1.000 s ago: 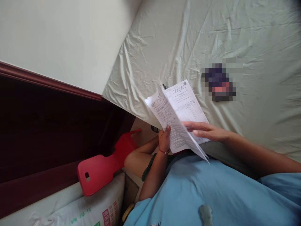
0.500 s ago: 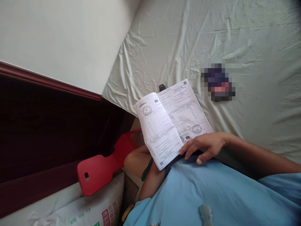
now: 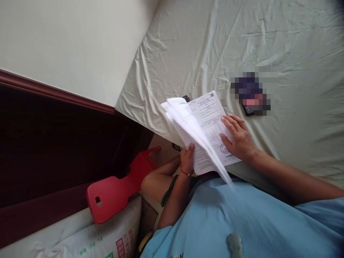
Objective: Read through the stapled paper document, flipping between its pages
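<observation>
A booklet of printed papers [image 3: 199, 166] with round stamps lies across my lap and the edge of the sheet-covered surface. My left hand [image 3: 187, 159], with a red string bracelet at the wrist, grips its lower left edge, thumb on top and fingers hidden underneath. Flat on the right-hand page rests my right hand [image 3: 238, 138], fingers stretched out beside a stamp. Between the hands, a few loose leaves [image 3: 192, 122] stand up from the fold, blurred by motion.
A pixelated dark object [image 3: 249, 89] lies on the pale wrinkled sheet [image 3: 295, 71]. Behind the papers sits a small black item [image 3: 186, 98]. To my left are a red plastic chair [image 3: 107, 197], a white printed sack [image 3: 107, 240] and dark red wooden furniture [image 3: 53, 91].
The leaves over the left side have lifted and are turning toward the right. My right hand has moved up onto the page, and my left hand has come into sight.
</observation>
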Motion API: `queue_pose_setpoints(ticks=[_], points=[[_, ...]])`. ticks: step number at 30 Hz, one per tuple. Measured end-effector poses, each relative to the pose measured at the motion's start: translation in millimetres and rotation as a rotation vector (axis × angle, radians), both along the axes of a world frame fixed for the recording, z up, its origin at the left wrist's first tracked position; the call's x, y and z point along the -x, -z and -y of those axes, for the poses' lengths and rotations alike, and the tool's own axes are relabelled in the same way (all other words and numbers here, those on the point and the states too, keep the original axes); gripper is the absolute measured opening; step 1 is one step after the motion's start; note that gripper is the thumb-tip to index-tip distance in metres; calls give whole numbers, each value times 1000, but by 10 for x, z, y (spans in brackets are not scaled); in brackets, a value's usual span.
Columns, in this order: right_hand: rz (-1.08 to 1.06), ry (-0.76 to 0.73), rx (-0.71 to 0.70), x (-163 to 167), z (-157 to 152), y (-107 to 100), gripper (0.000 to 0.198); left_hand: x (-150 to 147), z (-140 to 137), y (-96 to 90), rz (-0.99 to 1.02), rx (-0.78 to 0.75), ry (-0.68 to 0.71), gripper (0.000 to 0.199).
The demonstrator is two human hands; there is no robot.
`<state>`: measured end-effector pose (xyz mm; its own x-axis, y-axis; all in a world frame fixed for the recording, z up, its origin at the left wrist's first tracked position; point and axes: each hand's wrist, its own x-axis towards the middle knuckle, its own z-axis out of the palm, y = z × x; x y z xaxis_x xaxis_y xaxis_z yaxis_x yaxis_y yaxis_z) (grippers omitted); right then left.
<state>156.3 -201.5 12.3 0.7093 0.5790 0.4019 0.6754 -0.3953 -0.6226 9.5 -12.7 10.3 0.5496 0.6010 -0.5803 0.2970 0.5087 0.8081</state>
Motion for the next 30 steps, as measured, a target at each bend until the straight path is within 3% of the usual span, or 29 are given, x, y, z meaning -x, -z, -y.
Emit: queue_pose_setpoints(ticks=[3, 9, 24, 30], points=[[-53, -6, 75, 25, 9, 102, 64, 15, -9, 26, 84, -48, 27, 55], [-138, -10, 142, 39, 43, 235, 66, 36, -30, 75, 120, -36, 50, 53], [-87, 35, 159, 52, 38, 310, 63, -11, -4, -3, 110, -30, 35, 57], [-55, 17, 113, 44, 35, 206, 56, -9, 3, 0, 134, -21, 52, 56]])
